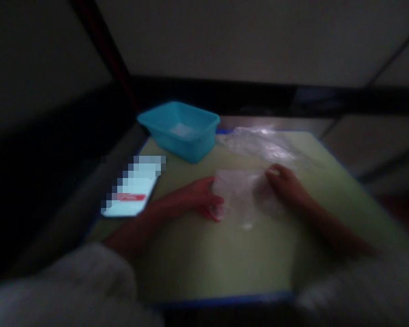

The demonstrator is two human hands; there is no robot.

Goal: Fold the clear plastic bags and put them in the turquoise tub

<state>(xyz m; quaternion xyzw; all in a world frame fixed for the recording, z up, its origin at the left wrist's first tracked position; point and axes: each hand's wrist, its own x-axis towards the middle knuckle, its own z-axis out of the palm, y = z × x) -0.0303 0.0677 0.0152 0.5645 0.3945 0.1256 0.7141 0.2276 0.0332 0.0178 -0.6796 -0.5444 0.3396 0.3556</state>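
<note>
A thin, clear plastic bag (240,190) is stretched between my hands above the yellow-green table (204,268). Its left side is gripped by my left hand (206,199), whose fingers are closed on it. My right hand (282,181) pinches the upper right part of the bag, with fingers curled. The picture is dark and blurred, so the fingertips show poorly. Just beyond my hands lies a crumpled heap of clear plastic (264,143).
A blue plastic basket (194,147) with something whitish inside stands at the table's far left corner. A lit phone (131,195) lies at the left edge, near my left forearm. Behind the table rises a pale wall (241,45).
</note>
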